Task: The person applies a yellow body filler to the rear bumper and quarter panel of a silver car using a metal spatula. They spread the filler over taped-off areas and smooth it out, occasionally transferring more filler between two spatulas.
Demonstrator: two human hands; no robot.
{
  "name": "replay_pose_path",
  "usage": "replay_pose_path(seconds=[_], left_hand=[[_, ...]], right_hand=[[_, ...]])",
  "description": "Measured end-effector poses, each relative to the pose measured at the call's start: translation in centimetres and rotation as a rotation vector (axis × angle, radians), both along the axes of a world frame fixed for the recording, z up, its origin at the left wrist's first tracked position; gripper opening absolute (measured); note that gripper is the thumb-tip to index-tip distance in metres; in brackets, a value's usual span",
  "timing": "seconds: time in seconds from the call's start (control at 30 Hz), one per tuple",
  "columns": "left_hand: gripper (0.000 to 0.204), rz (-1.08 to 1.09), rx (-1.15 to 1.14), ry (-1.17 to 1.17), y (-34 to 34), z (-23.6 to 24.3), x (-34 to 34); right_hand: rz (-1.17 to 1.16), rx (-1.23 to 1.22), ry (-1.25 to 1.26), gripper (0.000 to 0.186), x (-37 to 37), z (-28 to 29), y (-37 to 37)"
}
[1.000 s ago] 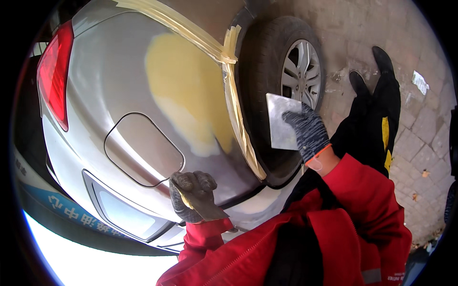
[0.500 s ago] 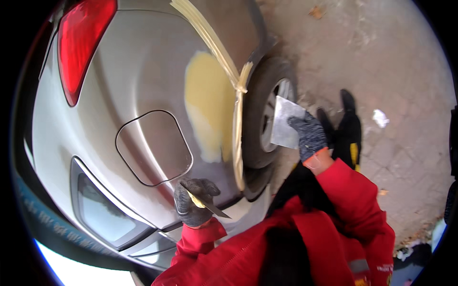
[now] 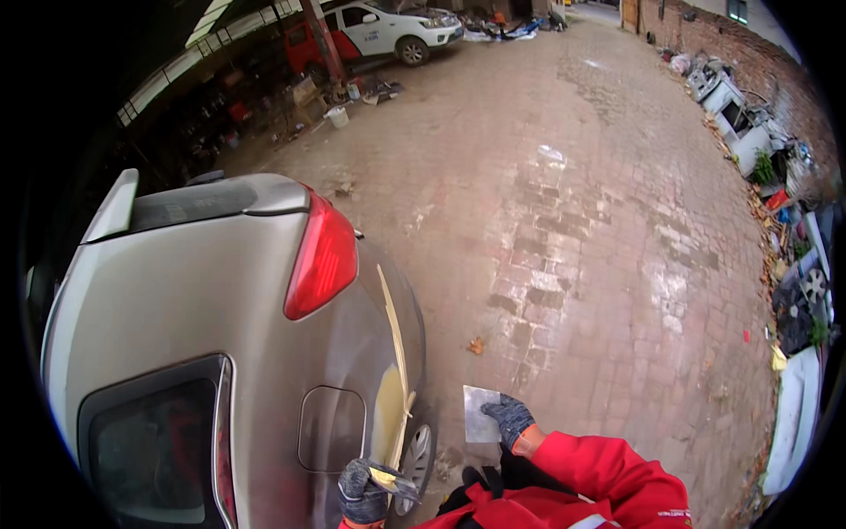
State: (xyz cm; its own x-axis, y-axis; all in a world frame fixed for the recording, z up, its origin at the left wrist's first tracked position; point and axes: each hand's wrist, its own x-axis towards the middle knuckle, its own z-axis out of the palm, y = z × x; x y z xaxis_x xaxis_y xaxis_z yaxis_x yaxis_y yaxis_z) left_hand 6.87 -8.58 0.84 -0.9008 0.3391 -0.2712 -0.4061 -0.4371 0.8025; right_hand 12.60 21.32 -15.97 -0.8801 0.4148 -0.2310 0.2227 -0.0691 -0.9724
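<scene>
A silver car fills the left half of the view, with a red tail light and a closed fuel flap. A yellow filler patch lies on its rear quarter, edged by a strip of cream masking tape. My left hand, in a dark glove, grips a small putty knife smeared with yellow filler, just below the patch. My right hand, also gloved, holds a flat grey metal plate out beside the rear wheel. Red sleeves run from the lower edge.
Wet brick paving stretches ahead and to the right. A white and red pickup truck stands far off by a dark open shed. Scrap car parts and rubbish line the right wall.
The view has swung up and back from the close car panel to the whole yard. Both hands keep their tools; the left hand sits lower against the panel, holding the knife.
</scene>
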Motion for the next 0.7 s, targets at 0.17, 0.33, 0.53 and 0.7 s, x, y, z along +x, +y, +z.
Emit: replay_pose_path(seconds=[0.17, 0.33, 0.53, 0.7], left_hand=[[0.022, 0.014, -0.001, 0.021, 0.5, 0.1, 0.1], [0.013, 0.099, -0.088, 0.124, 7.7, 1.7, -1.9], [0.018, 0.211, -0.916, 0.792, 19.5, 2.3, -2.4], [0.024, 0.246, -1.059, 0.91, 22.7, 3.4, -0.1]], right_hand=[[0.116, -0.06, 0.014, 0.022, 0.7, 0.6, 3.4], [0.711, 0.782, 0.162, 0.035, 2.5, -4.7, 12.8], [0.827, 0.871, -0.191, 0.052, 1.9, -9.8, 24.9], [0.598, 0.588, 0.133, 0.02, -1.9, 4.3, 26.3]])
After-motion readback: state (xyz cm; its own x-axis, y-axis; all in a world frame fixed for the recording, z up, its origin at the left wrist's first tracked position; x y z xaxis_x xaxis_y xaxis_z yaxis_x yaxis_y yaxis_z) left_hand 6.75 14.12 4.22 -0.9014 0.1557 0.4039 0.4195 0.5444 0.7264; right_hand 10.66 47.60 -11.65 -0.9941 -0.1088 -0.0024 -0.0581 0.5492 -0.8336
